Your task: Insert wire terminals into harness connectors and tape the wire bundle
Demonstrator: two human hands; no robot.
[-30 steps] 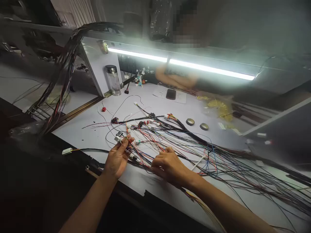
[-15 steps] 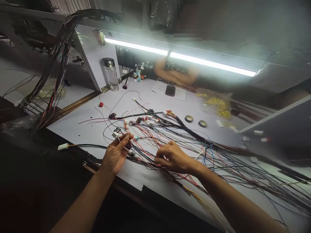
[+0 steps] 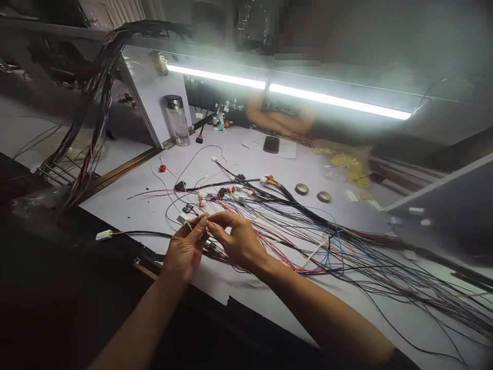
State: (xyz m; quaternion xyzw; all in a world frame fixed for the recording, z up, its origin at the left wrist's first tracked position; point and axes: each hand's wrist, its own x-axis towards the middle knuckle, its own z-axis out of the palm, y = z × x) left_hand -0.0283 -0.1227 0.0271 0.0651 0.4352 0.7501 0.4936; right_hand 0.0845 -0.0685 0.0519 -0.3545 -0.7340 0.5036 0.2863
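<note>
My left hand [image 3: 184,254] is closed in a pinch over the near side of the table. A white plug connector [image 3: 183,219] sticks out past its fingers, with a thin pale lead running back under them. Thumb and forefinger of my right hand [image 3: 235,237] are pinched together and meet the left fingertips; what lies between them is too small to make out. Beneath and beyond both hands spreads a wire harness [image 3: 269,226] of loose red, blue, white and black wires. Just past the fingers lies a small black connector [image 3: 188,208].
A white connector [image 3: 103,235] on a black cable overhangs the left edge. Farther back are a red connector [image 3: 162,168], a glass bottle [image 3: 178,123], a phone [image 3: 271,144], tape rolls [image 3: 301,189] and a bag of yellow parts [image 3: 346,167]. Across the table are a person's folded arms [image 3: 283,121].
My right hand has moved left and up from the wires to meet my left hand's fingertips. The left hand stays almost in place, still pinching. The view has shifted slightly.
</note>
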